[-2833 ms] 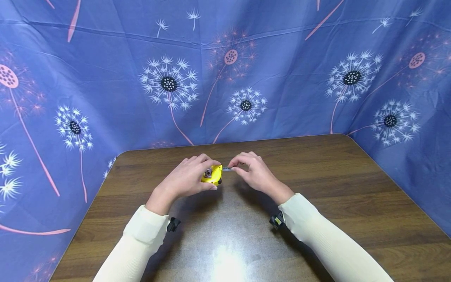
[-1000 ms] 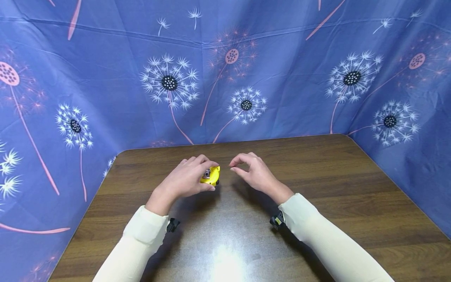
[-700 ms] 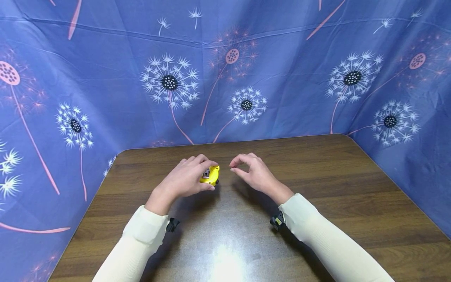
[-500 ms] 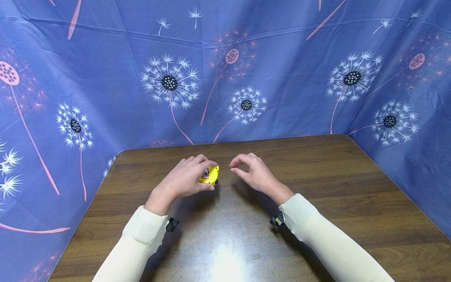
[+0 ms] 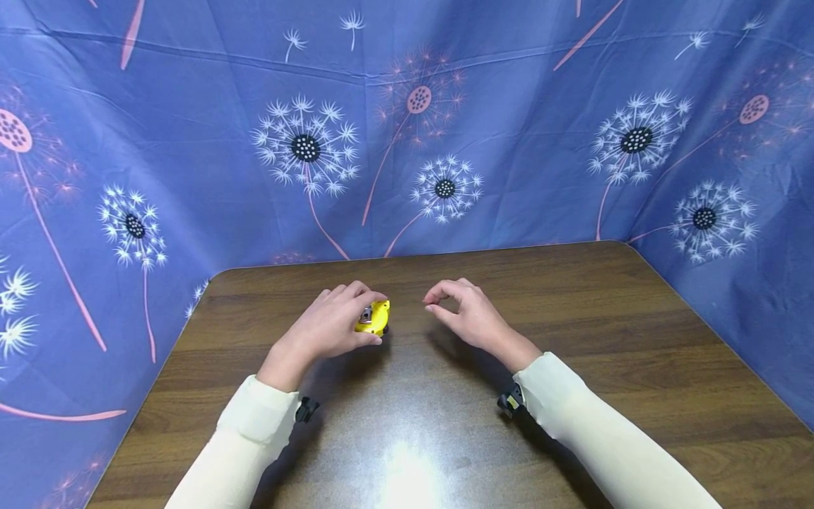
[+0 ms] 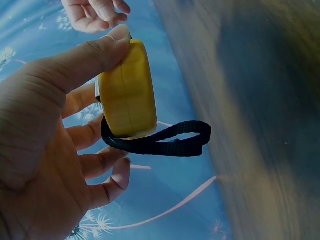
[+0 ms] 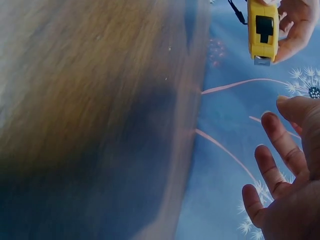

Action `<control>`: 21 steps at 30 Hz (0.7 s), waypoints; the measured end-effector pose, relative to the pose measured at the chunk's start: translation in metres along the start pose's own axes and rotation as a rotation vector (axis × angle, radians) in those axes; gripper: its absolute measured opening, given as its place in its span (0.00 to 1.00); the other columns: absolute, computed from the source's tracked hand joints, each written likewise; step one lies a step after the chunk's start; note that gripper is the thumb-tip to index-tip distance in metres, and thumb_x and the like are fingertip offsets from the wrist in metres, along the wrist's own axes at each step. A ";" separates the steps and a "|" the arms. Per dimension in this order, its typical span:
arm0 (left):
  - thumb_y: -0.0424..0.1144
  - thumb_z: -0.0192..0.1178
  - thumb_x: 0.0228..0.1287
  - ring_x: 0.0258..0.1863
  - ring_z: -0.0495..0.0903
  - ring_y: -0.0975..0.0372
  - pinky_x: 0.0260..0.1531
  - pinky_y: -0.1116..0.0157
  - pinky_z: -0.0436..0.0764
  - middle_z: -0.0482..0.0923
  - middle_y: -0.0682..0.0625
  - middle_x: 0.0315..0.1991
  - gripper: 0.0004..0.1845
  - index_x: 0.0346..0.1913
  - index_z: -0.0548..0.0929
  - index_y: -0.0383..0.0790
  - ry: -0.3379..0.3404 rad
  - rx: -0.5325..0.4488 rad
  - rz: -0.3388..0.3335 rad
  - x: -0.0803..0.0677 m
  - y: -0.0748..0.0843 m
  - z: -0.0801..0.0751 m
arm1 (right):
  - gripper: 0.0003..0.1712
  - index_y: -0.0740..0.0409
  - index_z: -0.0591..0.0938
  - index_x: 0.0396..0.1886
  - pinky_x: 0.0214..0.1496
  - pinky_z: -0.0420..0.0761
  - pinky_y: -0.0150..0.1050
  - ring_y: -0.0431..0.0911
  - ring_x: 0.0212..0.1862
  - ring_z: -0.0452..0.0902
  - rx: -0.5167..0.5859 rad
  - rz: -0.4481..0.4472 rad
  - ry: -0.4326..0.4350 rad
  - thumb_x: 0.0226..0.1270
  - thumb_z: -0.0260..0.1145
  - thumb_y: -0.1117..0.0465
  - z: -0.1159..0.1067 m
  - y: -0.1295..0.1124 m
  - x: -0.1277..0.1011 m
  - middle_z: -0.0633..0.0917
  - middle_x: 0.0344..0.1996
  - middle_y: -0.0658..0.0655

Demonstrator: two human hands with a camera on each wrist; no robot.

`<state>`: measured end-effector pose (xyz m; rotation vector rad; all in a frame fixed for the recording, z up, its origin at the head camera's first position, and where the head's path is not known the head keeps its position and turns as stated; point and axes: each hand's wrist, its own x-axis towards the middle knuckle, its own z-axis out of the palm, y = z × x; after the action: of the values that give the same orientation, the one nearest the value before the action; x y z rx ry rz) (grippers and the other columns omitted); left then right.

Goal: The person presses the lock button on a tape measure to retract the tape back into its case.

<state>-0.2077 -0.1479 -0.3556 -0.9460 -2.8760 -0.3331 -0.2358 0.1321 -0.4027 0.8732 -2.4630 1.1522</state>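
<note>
My left hand (image 5: 327,322) grips a yellow tape measure (image 5: 378,318) between thumb and fingers, above the table. A black wrist strap (image 6: 182,142) hangs from the case in the left wrist view. The right wrist view shows the tape measure's front, with a dark button (image 7: 264,29) and the metal end hook (image 7: 262,61) at the mouth; no blade is drawn out. To the right, apart from the tape measure, my right hand (image 5: 470,314) hovers with loosely bent fingers and holds nothing.
Beneath both hands lies a brown wood-grain table (image 5: 572,339). A blue cloth (image 5: 521,141) with dandelion prints hangs behind and at the sides. Each wrist carries a small black camera (image 5: 511,401).
At first the right hand pinched the end of a short drawn-out blade. The blade is now back in the case. The hands have moved apart, left hand leftward, right hand rightward.
</note>
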 end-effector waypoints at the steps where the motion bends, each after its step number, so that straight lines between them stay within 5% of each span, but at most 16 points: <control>1: 0.53 0.79 0.55 0.50 0.78 0.54 0.50 0.51 0.73 0.77 0.51 0.55 0.36 0.67 0.79 0.50 0.002 0.000 -0.003 -0.001 -0.001 0.001 | 0.06 0.53 0.87 0.38 0.49 0.75 0.52 0.50 0.44 0.79 -0.005 -0.005 0.002 0.65 0.75 0.66 -0.001 0.001 -0.001 0.88 0.37 0.44; 8: 0.52 0.78 0.56 0.49 0.78 0.54 0.49 0.50 0.73 0.77 0.51 0.54 0.34 0.66 0.80 0.49 0.007 0.004 -0.019 -0.011 -0.012 0.008 | 0.07 0.52 0.86 0.37 0.47 0.74 0.47 0.49 0.44 0.79 -0.021 0.006 0.009 0.64 0.75 0.67 -0.010 0.010 -0.010 0.87 0.36 0.44; 21: 0.51 0.77 0.57 0.47 0.78 0.55 0.48 0.48 0.75 0.77 0.51 0.52 0.34 0.66 0.79 0.47 -0.019 0.007 -0.061 -0.033 -0.029 0.028 | 0.07 0.51 0.86 0.38 0.50 0.75 0.59 0.51 0.45 0.79 -0.032 0.067 -0.010 0.66 0.74 0.68 -0.028 0.024 -0.029 0.86 0.37 0.45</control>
<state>-0.1987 -0.1829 -0.3928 -0.8662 -2.9262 -0.3210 -0.2290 0.1775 -0.4131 0.7948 -2.5291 1.1293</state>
